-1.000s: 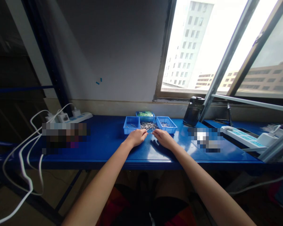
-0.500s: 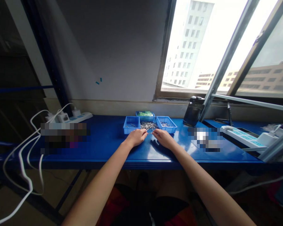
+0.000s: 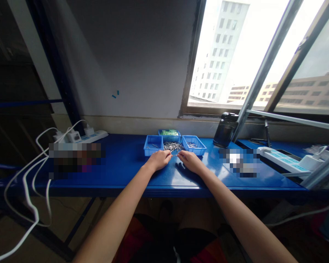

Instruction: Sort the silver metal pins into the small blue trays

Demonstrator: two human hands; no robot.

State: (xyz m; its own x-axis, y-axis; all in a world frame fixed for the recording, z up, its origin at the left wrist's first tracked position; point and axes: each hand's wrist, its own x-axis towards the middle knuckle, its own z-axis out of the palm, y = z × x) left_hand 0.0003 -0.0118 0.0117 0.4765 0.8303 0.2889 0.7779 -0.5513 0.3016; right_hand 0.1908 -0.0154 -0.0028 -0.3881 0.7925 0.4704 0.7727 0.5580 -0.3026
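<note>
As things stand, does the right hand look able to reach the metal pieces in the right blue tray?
Probably yes: the right hand is near the tray, whose top is open, though the hand holds a thin piece.

Thin, small, light-toned piece (image 3: 174,155), fine detail too small to tell, roughly level and running side to side, bridging left grip (image 3: 159,160) and right grip (image 3: 190,160), both ends hidden, just nearside of loose metal pieces (image 3: 172,146).
</note>
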